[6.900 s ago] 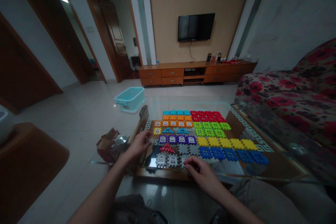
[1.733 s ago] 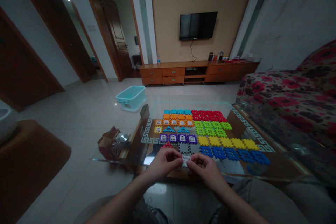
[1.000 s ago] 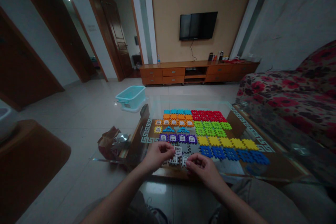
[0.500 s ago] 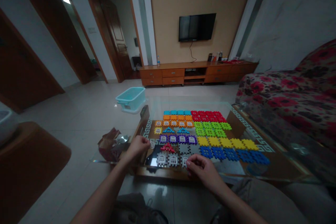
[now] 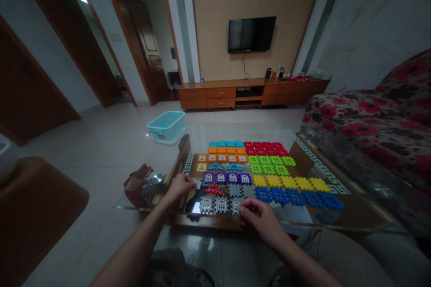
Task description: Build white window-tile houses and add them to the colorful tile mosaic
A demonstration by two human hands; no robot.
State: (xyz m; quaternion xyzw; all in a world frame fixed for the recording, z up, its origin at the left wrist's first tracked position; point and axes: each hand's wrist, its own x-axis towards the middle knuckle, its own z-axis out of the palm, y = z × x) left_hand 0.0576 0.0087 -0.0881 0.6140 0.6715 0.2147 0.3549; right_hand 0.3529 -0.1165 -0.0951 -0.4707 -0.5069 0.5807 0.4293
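Observation:
My left hand (image 5: pixel 181 186) is closed in a pinch at the table's left side, on a small white window piece (image 5: pixel 198 184). My right hand (image 5: pixel 256 211) has curled fingers, its fingertips at the right edge of a grey window tile (image 5: pixel 236 206) near the front edge. Two more grey window tiles (image 5: pixel 213 205) lie left of that one. Between the hands is a red arched piece (image 5: pixel 214 189), and plain grey tiles (image 5: pixel 241 190) sit to its right. Purple window tiles (image 5: pixel 227 178) form a row just behind.
Blue (image 5: pixel 296 197), yellow (image 5: pixel 289 182), green (image 5: pixel 269 165), red (image 5: pixel 266 148) and orange tiles (image 5: pixel 227 150) lie in rows on the glass table (image 5: pixel 292 215). A turquoise bin (image 5: pixel 166 129) stands on the floor beyond. A brown paper bag (image 5: pixel 138 186) is at the left.
The view has shifted very slightly. Both hands stay in nearly the same places, and the tile rows look unchanged.

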